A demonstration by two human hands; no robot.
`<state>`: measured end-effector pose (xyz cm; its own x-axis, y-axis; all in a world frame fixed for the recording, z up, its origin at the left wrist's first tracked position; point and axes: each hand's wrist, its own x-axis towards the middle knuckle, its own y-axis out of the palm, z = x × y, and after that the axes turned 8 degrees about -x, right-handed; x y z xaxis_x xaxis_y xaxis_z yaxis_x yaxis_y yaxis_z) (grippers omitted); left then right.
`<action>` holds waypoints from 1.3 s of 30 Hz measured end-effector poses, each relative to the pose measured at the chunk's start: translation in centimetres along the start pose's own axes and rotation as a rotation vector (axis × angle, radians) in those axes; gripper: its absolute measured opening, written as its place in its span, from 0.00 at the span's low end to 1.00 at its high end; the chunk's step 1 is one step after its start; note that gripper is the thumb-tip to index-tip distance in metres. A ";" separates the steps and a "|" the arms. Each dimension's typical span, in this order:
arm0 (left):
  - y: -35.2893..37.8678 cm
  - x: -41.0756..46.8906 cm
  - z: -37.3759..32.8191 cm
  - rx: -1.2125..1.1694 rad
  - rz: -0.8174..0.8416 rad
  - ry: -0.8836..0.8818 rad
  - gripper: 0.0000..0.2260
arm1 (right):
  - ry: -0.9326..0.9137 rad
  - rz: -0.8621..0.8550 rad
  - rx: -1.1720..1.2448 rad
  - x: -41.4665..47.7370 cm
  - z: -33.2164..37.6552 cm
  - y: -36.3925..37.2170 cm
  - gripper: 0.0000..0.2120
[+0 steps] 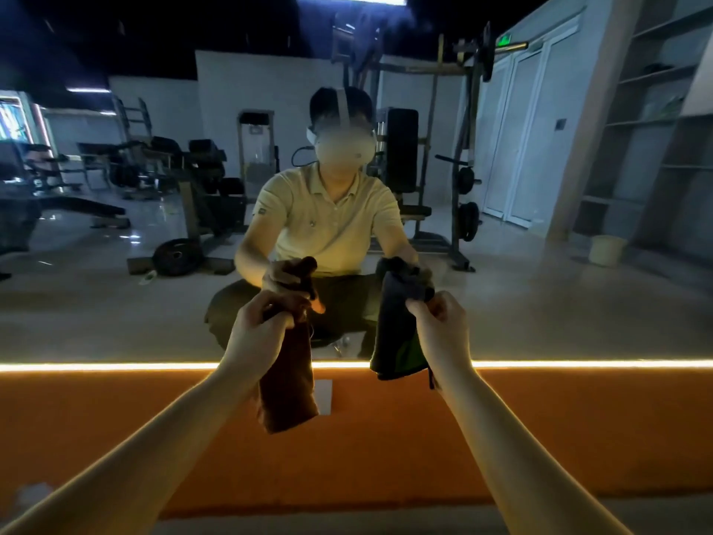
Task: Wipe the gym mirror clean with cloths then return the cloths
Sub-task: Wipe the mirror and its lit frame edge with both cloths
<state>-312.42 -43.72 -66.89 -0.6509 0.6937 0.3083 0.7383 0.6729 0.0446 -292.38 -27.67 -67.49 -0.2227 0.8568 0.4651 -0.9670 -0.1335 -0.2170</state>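
Left hand (262,318) clenched round top of dark brown soft fabric cloth (287,391). Right hand (436,322) pinched top edge of dark navy cloth with green patch (395,341). The 2 cloths hung before lower edge of large wall mirror (115,303), across glowing light strip (115,366); contact with glass unclear. Judged light, limp, unbreakable, easily bunched; best gripped at gathered top. Long axes vertical, free ends pointed down.

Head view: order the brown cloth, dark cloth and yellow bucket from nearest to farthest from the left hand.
1. Brown cloth: held in the left hand itself.
2. Dark cloth: to the right, held by the right hand.
3. Yellow bucket: far right, on the floor.
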 end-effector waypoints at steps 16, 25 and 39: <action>-11.1 1.6 -0.3 0.570 -0.163 0.251 0.12 | -0.116 -0.445 -0.567 0.5 0.2 4.5 0.10; -16.8 3.6 0.7 0.626 -0.243 0.461 0.14 | -0.414 -0.222 -0.525 -3.9 4.0 15.3 0.07; -16.6 5.6 2.9 0.698 -0.166 0.804 0.14 | -0.188 -0.277 -1.047 -1.1 4.4 5.7 0.22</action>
<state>-328.85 -50.29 -68.62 -0.2391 0.3796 0.8937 0.2221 0.9174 -0.3302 -298.15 -31.54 -65.46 -0.1151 0.6905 0.7141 -0.4226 0.6166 -0.6643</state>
